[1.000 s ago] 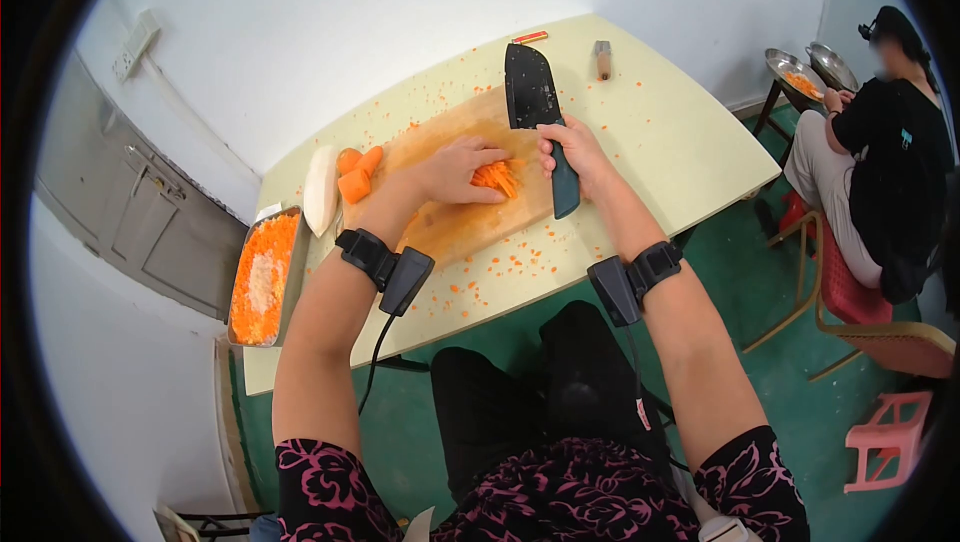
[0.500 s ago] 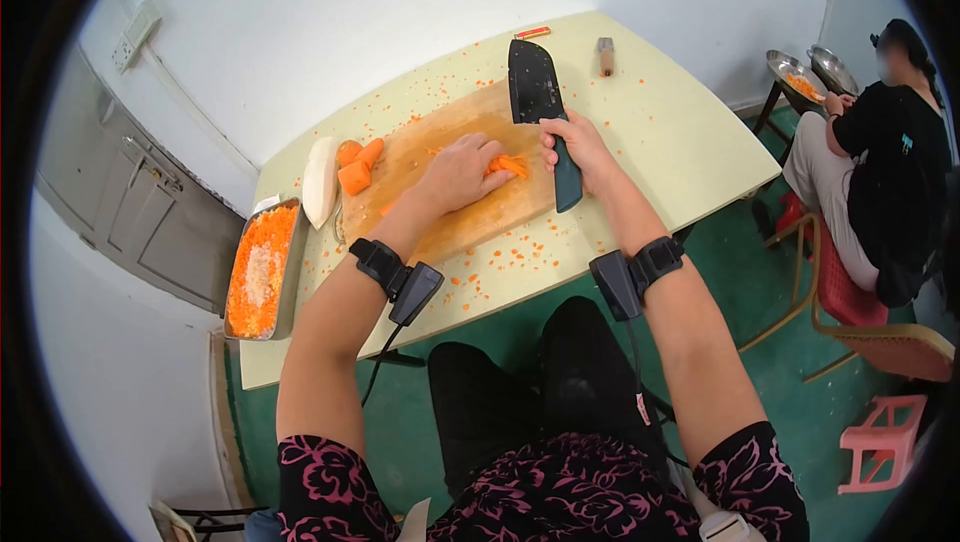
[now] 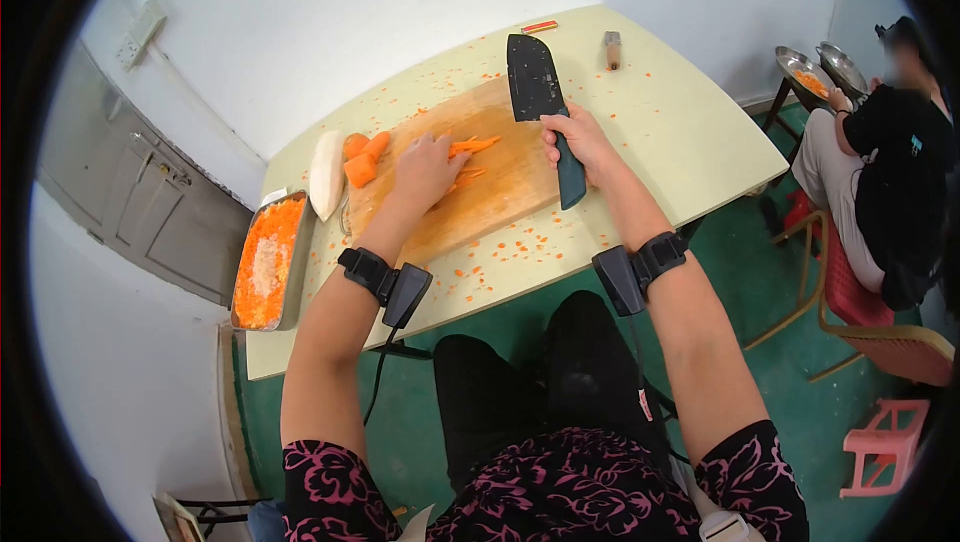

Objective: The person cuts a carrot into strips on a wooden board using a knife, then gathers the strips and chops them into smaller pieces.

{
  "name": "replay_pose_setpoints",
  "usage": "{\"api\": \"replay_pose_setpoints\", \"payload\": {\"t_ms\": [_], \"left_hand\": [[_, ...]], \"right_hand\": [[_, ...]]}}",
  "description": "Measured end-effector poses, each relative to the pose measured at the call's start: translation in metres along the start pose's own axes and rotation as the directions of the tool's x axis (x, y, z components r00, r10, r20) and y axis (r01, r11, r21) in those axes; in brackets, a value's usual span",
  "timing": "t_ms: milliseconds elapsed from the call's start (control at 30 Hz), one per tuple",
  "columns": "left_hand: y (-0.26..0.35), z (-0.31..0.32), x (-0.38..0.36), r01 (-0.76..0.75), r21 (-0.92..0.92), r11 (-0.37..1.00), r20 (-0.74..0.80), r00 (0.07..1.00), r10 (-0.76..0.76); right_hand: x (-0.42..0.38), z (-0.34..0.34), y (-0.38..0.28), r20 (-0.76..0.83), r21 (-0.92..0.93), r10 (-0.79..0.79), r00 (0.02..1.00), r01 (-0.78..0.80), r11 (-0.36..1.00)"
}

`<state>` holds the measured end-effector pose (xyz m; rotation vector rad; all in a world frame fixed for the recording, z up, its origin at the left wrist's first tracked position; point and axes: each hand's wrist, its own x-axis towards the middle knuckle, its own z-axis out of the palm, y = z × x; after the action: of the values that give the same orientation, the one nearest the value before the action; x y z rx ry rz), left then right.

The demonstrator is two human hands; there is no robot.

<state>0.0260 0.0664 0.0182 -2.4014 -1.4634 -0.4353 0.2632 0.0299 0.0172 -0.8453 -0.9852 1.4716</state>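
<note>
My right hand [image 3: 578,147] is wrapped round the green handle of a cleaver [image 3: 536,80]. Its dark blade, flecked with carrot bits, points away from me above the right part of the wooden cutting board [image 3: 500,207]. Over the board's left half, my left hand [image 3: 425,170] is closed around carrot strips [image 3: 474,145], whose ends stick out to the right past the fingers. A few more strips lie just below. Carrot chunks [image 3: 362,171] and a peeled white radish [image 3: 326,177] sit at the board's left edge.
A metal tray [image 3: 298,272] of chopped carrot with a pale heap on it stands at the table's left end. A peeler-like tool [image 3: 612,50] and a red item [image 3: 540,27] lie at the back. Another person [image 3: 890,162] sits at right, near metal bowls [image 3: 800,67] and a pink stool [image 3: 885,447].
My left hand has moved left and slightly away from me across the board, and the carrot strips are more spread out. The cleaver stays raised in my right hand.
</note>
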Motion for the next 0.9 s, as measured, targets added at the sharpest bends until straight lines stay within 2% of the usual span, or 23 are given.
{"api": "replay_pose_setpoints", "payload": {"t_ms": [133,233,333,433,533,633,733,833,900], "left_hand": [[-0.002,-0.005,-0.008,-0.053,-0.144,0.988,-0.052,0.998,0.046],[-0.004,-0.008,0.004,0.129,-0.404,0.906,0.129,0.988,-0.083],[-0.009,-0.022,0.016,0.190,-0.379,0.905,0.257,0.962,-0.094],[-0.015,-0.027,0.017,0.261,-0.390,0.883,0.278,0.948,-0.158],[-0.017,-0.021,0.003,0.277,-0.204,0.939,0.188,0.952,-0.240],[-0.032,0.010,-0.009,0.190,-0.167,0.967,-0.038,0.979,-0.199],[-0.054,0.022,0.009,0.311,-0.348,0.884,0.219,0.944,-0.246],[-0.054,0.023,0.034,0.555,-0.581,0.595,0.390,0.832,-0.395],[-0.049,0.021,0.047,0.578,-0.513,0.634,0.437,0.812,-0.387]], "right_hand": [[0.000,0.001,0.000,-0.001,-0.014,0.014,1.000,-0.014,1.000],[-0.001,0.001,0.000,0.007,-0.013,0.006,1.000,-0.006,1.000],[0.000,0.001,0.000,0.013,-0.016,-0.004,1.000,0.004,1.000],[-0.002,0.002,-0.001,0.021,-0.024,-0.006,1.000,0.007,1.000],[-0.003,0.002,-0.004,0.024,-0.028,-0.001,1.000,0.002,1.000],[-0.002,0.003,-0.002,0.017,-0.023,0.009,1.000,-0.009,1.000],[0.001,0.000,0.001,0.019,-0.027,0.014,1.000,-0.013,1.000],[0.000,0.001,0.001,0.011,-0.042,0.009,1.000,-0.009,0.999],[-0.003,0.002,-0.001,0.010,-0.039,0.002,1.000,-0.001,0.999]]}}
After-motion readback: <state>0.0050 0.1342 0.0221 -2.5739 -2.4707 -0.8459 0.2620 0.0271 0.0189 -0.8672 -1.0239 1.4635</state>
